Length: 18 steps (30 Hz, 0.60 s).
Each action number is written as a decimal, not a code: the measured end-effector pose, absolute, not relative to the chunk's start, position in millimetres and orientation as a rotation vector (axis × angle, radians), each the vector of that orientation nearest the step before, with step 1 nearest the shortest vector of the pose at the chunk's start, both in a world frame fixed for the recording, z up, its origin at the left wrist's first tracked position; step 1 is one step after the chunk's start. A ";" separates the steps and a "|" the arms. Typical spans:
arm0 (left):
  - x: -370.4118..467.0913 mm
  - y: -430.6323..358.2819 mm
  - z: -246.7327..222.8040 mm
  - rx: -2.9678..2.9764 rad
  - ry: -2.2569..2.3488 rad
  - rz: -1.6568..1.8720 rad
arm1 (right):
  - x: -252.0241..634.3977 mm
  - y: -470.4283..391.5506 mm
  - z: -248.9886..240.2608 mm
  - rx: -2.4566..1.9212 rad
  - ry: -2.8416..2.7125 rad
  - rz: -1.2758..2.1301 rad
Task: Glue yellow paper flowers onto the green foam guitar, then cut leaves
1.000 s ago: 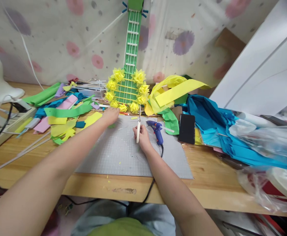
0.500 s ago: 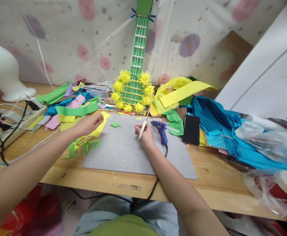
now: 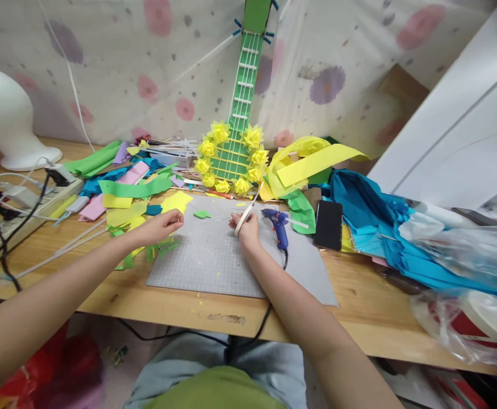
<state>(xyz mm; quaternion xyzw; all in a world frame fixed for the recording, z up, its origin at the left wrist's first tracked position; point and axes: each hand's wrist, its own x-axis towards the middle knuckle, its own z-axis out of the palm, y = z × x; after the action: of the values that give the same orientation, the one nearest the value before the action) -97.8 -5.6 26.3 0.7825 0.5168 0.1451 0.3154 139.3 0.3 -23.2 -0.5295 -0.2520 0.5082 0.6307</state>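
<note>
My right hand (image 3: pixel 248 230) is closed round a pair of scissors (image 3: pixel 242 220) with white handles, the blades pointing up and away over the grey cutting mat (image 3: pixel 205 267). Over the mat's left edge, my left hand (image 3: pixel 165 225) has its fingertips pinched together; whatever is between them is too small to make out. A small green paper leaf (image 3: pixel 201 214) lies on the mat between my hands. Yellow paper sheets (image 3: pixel 176 201) and green scraps lie beside and below my left hand. Just right of my right hand rests a blue glue gun (image 3: pixel 279 226).
A green toy guitar (image 3: pixel 234 153) ringed with yellow paper flowers leans on the back wall. To the right are a black phone (image 3: pixel 329 225) and blue crepe paper (image 3: pixel 359 199). A power strip (image 3: pixel 26 227) with cables and a white mannequin head (image 3: pixel 7 113) stand left.
My left hand has come down slightly, towards the mat's near side. My right hand has shifted a little left with the scissors, which are tilted more. The view has shifted slightly.
</note>
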 end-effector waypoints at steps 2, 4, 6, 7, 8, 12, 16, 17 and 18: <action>-94.9 -7.7 25.4 2.011 1.287 0.302 | 138.0 3.0 -21.1 -1.162 -0.546 1.177; -90.9 -9.2 25.8 1.980 1.244 0.229 | 137.9 4.9 -18.1 -1.105 -0.517 1.197; -87.7 -9.4 27.7 1.971 1.248 0.182 | 139.9 5.3 -14.7 -1.028 -0.509 1.236; -86.8 -9.1 29.1 1.971 1.256 0.163 | 141.7 5.1 -13.1 -0.988 -0.511 1.260; -86.4 -8.7 30.8 1.972 1.258 0.144 | 143.8 4.8 -11.5 -0.957 -0.511 1.281; -83.6 -6.2 38.4 1.931 1.213 0.094 | 150.5 5.6 -6.6 -0.941 -0.503 1.304; -63.5 2.0 43.2 1.849 1.180 0.163 | 142.6 10.1 -4.2 -0.952 -0.518 1.316; -54.8 5.3 43.0 1.840 1.187 0.209 | 138.4 11.1 -3.9 -0.948 -0.526 1.330; -45.3 8.9 42.1 1.821 1.188 0.266 | 134.3 11.9 -3.8 -0.949 -0.541 1.348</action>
<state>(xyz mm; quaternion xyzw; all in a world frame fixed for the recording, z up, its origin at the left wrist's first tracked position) -45.3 8.9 42.1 0.7391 0.4822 0.1081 0.4577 134.3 11.9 -3.8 -0.4173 -0.2377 0.5925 0.6467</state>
